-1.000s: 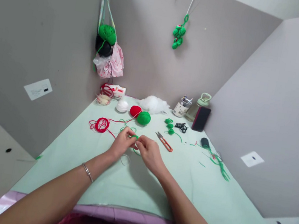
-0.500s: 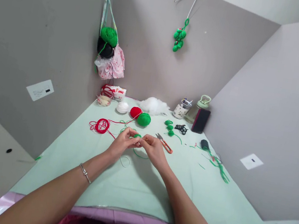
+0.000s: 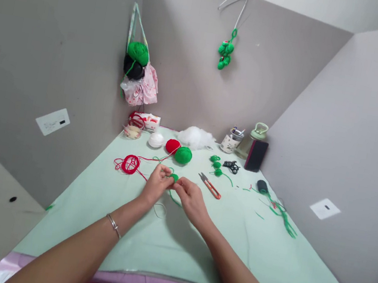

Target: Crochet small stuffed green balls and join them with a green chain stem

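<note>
Just above the table, my left hand [image 3: 156, 187] pinches a small green crocheted piece [image 3: 174, 177] between thumb and fingers. My right hand [image 3: 192, 201] is closed against its right side, thumb and forefinger pressed together. Whatever the right fingertips grip is too small and too covered to make out. Green yarn [image 3: 174, 200] trails below the fingers, and a pale thread [image 3: 164, 211] loops on the cloth beside my left wrist. Orange-handled thread snips [image 3: 213, 189] lie a little to the right of my right hand, blades pointing away.
Behind my hands are green [image 3: 183, 155], red [image 3: 172, 146] and white [image 3: 156, 140] yarn balls and white stuffing [image 3: 196, 138]. Loose red yarn [image 3: 130, 164] lies left. Small green pieces [image 3: 217, 165], black scissors [image 3: 231, 166], a phone [image 3: 256, 155] and a bottle [image 3: 246, 144] sit right.
The view has tilted up slightly, so everything sits a bit lower. The green piece shows more between my fingertips, and my right hand has turned slightly. Both hands stay together around it.
</note>
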The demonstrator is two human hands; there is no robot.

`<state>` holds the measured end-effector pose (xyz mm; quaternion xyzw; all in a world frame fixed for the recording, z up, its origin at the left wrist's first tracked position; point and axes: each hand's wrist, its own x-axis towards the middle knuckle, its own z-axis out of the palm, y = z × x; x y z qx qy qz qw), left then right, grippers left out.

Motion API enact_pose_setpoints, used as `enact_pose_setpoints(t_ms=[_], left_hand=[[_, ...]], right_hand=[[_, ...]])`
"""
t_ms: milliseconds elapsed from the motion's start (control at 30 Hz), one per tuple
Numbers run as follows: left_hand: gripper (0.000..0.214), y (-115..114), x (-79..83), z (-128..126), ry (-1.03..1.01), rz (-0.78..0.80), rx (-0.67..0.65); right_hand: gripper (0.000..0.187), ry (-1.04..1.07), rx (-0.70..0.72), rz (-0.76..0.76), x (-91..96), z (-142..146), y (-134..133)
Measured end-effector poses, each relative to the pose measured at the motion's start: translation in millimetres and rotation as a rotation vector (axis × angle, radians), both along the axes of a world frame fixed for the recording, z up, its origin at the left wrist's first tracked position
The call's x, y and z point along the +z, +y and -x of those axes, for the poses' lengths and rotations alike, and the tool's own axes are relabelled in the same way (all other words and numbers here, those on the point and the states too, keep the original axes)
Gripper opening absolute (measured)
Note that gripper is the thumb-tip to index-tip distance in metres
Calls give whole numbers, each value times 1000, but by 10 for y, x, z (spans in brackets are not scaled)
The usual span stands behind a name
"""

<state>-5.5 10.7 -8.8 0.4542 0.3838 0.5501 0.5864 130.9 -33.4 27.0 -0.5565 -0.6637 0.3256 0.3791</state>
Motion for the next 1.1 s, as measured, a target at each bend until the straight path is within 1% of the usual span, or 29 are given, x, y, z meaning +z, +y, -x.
enact_pose_setpoints(t_ms=[133,233,333,467,533,600,667,767,833,933,967,1033,1100], left_hand=[[36,-71,80,51,-34,-27,-18],[37,-83,102,68,-21,-58,-24],[35,-60,65,72,25,-78,-38],[31,-18,-12,94,136,-85,-39],[29,20,2,115,201,-95,-69],[26,84,73,135,275,-122,-123],[24,172,182,150,365,-171,-185],[20,298,329,144,547,-276,-267],[19,351,380,114,678,-338,-329],[22,433,430,62,810,-433,-395],[21,485,460,56,834,-465,-394],[22,666,552,74,863,-518,-344],[25,956,676,129,886,-540,-260]], right_hand=[[30,64,16,25,23,-47,51],[31,73,21,29,19,-58,62],[29,50,37,18,-8,-26,36],[26,-11,77,6,-47,19,-7],[25,-37,111,23,-37,-7,-6],[26,-56,134,38,6,-85,19],[29,-68,115,32,85,-217,70],[34,-88,-14,-28,241,-482,185],[39,-125,-83,-44,341,-660,281],[34,-208,-97,-33,433,-878,461],[31,-237,-91,-26,443,-936,536],[25,-292,-73,-9,435,-1041,717],[22,-347,-61,6,405,-1135,943]])
